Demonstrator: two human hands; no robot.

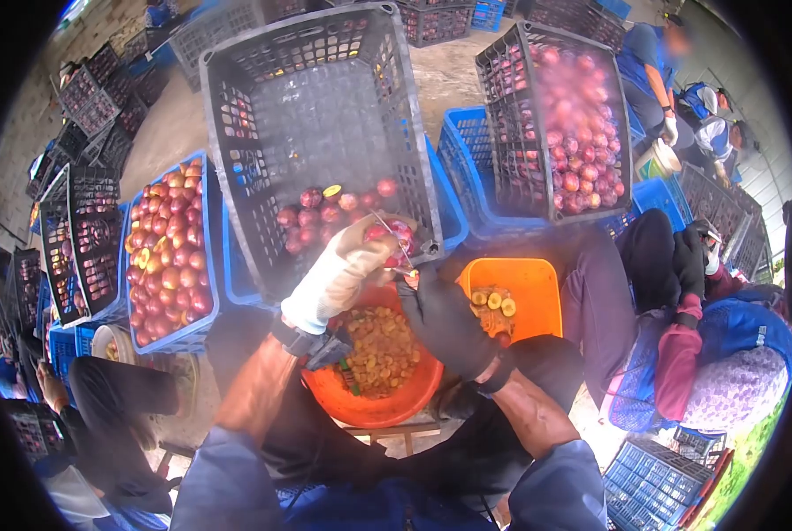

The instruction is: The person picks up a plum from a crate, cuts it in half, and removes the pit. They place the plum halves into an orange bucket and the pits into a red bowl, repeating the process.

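Observation:
My left hand (347,265), in a pale glove, is closed around a red-purple plum (394,241) at the near right corner of a large black crate (316,115). Right beside it, my right hand (440,310), in a black glove, grips a thin metal tool (402,252) that lies against the fruit; its exact kind I cannot tell. More plums (330,212) and a yellow cut piece (331,190) rest at the crate's near end. Under my hands stands a red-orange basin (387,414) of yellowish-brown fruit pieces. An orange tub (538,296) at right holds several yellow cut pieces (500,303).
A blue crate of plums (170,257) stands at left. Another black crate (551,115), tilted and full of plums, rests on a blue crate (480,190) at right. Co-workers sit close on both sides, one in dark trousers (595,301). Stacked crates (91,97) line the back left.

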